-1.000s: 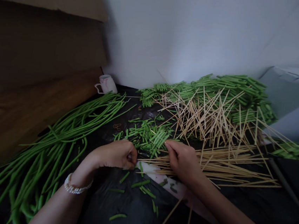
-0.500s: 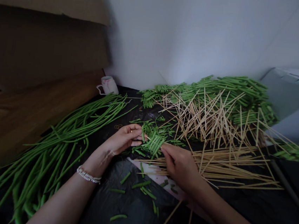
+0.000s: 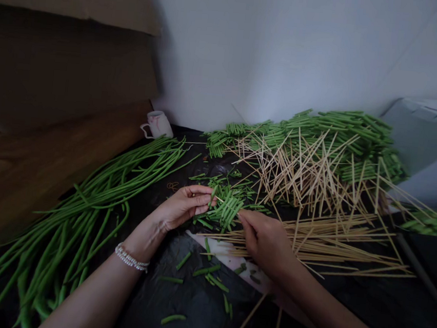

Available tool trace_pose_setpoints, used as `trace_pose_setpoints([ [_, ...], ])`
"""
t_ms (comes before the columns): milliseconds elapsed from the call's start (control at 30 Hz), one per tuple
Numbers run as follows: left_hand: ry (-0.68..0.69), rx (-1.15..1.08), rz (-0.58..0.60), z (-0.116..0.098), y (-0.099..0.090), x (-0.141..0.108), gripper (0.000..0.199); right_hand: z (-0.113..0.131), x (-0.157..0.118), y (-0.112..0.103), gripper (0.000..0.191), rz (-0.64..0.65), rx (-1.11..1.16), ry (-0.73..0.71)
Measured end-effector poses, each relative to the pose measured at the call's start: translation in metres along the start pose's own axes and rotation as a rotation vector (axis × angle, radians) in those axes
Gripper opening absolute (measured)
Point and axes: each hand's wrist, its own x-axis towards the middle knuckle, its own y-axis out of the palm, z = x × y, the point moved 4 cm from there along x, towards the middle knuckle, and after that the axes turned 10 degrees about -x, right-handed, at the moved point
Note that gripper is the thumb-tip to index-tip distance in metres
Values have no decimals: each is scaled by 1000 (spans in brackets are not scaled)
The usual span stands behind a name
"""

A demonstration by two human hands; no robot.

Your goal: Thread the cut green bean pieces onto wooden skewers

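Observation:
My left hand (image 3: 186, 205), with a beaded bracelet at the wrist, pinches a short cut piece of green bean (image 3: 213, 194) at the tip of a skewer. My right hand (image 3: 263, 235) is closed around the skewer, most of which its fingers hide. A row of cut bean pieces (image 3: 230, 209) is threaded side by side on the skewer between the two hands. Under and behind them lies a loose heap of cut bean pieces (image 3: 245, 188). Several more bean pieces (image 3: 206, 270) are scattered nearer to me.
Long whole beans (image 3: 111, 187) spread along the left, with a white mug (image 3: 159, 125) behind them. Bare wooden skewers (image 3: 334, 247) lie at right. Behind these is a pile of filled bean skewers (image 3: 345, 127) against the wall. Black plastic sheeting (image 3: 143, 301) covers the surface.
Both hands have shifted slightly to the right together with the skewer. The left hand's bean piece remains at the skewer's tip; the scattered pieces and piles stay put.

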Motion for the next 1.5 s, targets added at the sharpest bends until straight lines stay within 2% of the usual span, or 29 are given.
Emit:
trace_pose_setpoints([
  [300,-1,9,-24,2,0,0,28,1,0,-1,22,18,-9,-1],
  [867,76,195,-67,1,-1,1,30,1,-1,2,21,24,-51,2],
  [1067,-12,132,-97,3,-4,1,28,1,-1,3,21,19,-49,-3],
  [1500,-93,81,-54,8,-3,0,26,3,-2,7,22,11,31,-31],
])
